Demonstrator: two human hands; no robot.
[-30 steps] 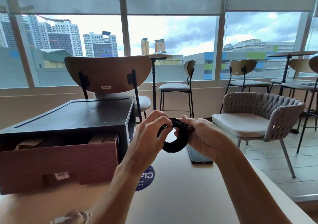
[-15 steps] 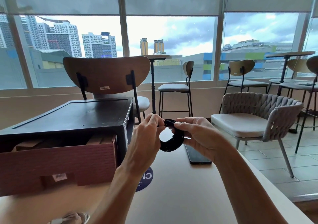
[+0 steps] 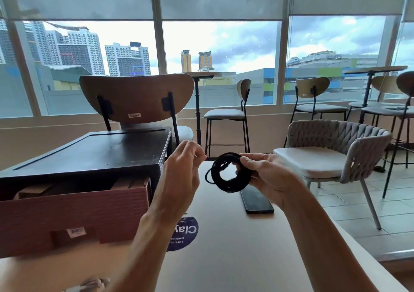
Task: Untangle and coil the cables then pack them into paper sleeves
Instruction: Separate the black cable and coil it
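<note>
1. My right hand [image 3: 268, 177] grips a thin black cable [image 3: 226, 186] wound into a tight, matte ring with an open middle. The thumb and fingers curl round its right side, so the ring hangs in the air between my two hands, above the pale, smooth desk [image 3: 235, 258].
2. My left hand [image 3: 183, 170] sits just left of the ring, fingers bunched against the thumb. One slack loop sticks out of the ring toward it, but I cannot tell whether those fingertips pinch a cable end or nothing.
3. By my judgement this cable is untangled and nearly coiled. The slack loop needs tucking in, and packing has not begun, as neither hand holds a sleeve.
4. Left of and below my left hand stands a reddish-brown corrugated cardboard box [image 3: 74, 213] with flat brown card pieces upright inside. It is tucked under a black flat-topped stand [image 3: 94, 152].
5. Beneath my right hand a glossy black phone [image 3: 257, 202] lies flat on the desk. A round dark-blue sticker [image 3: 188, 229] shows beside my left forearm.
</note>
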